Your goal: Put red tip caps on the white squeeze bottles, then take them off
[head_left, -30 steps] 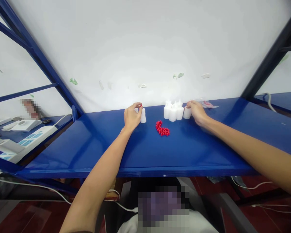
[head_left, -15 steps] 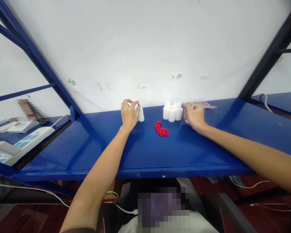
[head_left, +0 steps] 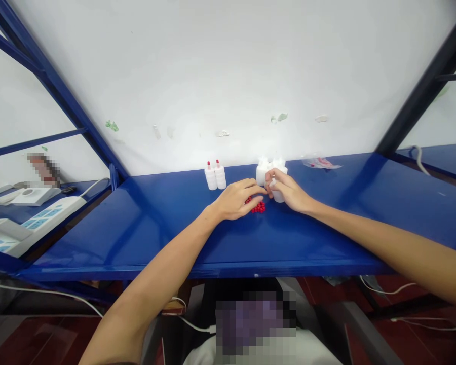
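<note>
My right hand [head_left: 285,188] grips a small white squeeze bottle [head_left: 278,194], in front of a group of similar uncapped bottles [head_left: 261,175]. Just left of it, my left hand [head_left: 240,198] hovers over a pile of small red caps [head_left: 259,207], hiding part of it. Its thumb and fingers are apart, and nothing shows between them. Two white bottles with red tips [head_left: 215,177] stand upright side by side, beyond my left hand.
A clear plastic bag with something red in it [head_left: 321,162] lies by the wall, to the right. The blue table [head_left: 155,228] has blue frame posts at both ends. A white power strip [head_left: 41,223] is off to the left.
My left hand has left the red-tipped bottles and moved right to the red caps. My right hand has moved left with a white bottle, in front of the bottle group.
</note>
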Tool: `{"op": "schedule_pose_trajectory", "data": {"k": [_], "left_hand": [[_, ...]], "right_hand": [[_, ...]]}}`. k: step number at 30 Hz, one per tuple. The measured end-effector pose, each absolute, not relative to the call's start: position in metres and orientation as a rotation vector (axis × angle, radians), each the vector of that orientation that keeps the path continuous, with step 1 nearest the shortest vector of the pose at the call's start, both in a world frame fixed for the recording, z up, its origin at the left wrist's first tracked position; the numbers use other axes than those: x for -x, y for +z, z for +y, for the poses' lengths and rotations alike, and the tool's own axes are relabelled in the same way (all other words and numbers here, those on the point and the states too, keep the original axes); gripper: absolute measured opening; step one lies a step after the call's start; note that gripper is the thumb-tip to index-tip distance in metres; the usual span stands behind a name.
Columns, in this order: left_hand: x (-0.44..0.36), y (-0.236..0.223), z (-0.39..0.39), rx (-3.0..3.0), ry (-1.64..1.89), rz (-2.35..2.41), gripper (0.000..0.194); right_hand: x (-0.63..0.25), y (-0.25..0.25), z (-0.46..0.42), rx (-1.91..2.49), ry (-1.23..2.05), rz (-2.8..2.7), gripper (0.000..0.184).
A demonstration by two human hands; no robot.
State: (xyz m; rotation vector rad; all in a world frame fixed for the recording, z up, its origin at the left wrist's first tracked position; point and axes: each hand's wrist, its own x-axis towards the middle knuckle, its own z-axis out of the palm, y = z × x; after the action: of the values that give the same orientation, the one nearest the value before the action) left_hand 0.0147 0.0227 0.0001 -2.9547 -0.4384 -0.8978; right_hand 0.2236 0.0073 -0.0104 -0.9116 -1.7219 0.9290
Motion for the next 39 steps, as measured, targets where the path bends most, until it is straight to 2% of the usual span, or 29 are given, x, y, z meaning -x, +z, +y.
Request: {"op": "schedule_pose_trajectory", "data": {"k": [4, 8, 15, 24, 33, 39], "left_hand": [[-0.013, -0.004, 0.026, 2.869, -0.816, -0.567, 0.026], [-0.004, -0.009, 0.039, 2.834, -0.843, -0.841, 0.036], [-0.002, -0.011, 0.048, 2.775, -0.690, -1.027, 0.037], [-0.005, -0.011, 0.053, 3.057, -0.532, -0.787, 0.053], [-0.005, -0.016, 0.059, 3.050, -0.746, -0.773, 0.053], [-0.006, -0.014, 0.059, 3.092, -0.615, -0.789, 0.055]], "right_hand": [[-0.223, -0.007, 0.004, 1.005, 0.861, -1.831, 0.012], [-0.222, -0.006, 0.001, 1.057, 0.811, -1.843, 0.016], [-0.222, -0.009, 0.005, 1.104, 0.848, -1.837, 0.015], [-0.221, -0.006, 0.004, 1.128, 0.752, -1.913, 0.015], [-0.222, -0.010, 0.008, 1.111, 0.698, -1.957, 0.018], [-0.223, -0.011, 0.009, 1.095, 0.683, -1.972, 0.017]]}}
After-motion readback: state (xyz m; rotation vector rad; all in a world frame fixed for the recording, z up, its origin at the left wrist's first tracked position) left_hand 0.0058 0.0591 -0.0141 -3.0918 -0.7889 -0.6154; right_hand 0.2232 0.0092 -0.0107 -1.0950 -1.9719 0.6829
